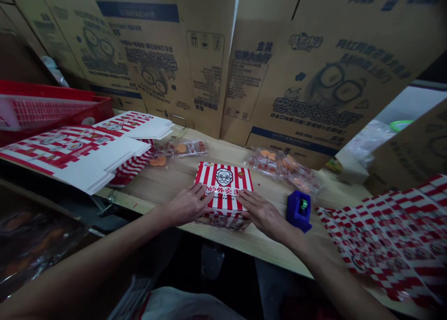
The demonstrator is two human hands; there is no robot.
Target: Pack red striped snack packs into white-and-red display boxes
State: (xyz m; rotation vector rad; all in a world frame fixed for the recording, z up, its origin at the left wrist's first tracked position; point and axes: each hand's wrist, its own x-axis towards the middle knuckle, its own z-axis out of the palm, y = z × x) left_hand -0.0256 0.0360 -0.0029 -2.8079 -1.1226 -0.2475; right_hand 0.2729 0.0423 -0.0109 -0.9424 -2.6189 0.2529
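Note:
A red-and-white striped cardboard box stands on the wooden table directly in front of me, its lid down and a bespectacled cartoon face printed on top. My left hand grips its left side, with the fingers over the lid's edge. From the other side my right hand holds it, fingers stretched across the lid's right edge. A blue tape dispenser is just right of my right hand. Clear plastic packs with orange pieces lie behind the box.
Flat printed carton blanks are stacked at the left, near a red plastic basket. Striped printed sheets or boxes cover the right side. Tall brown cartons wall off the back. The table's front edge runs close to me.

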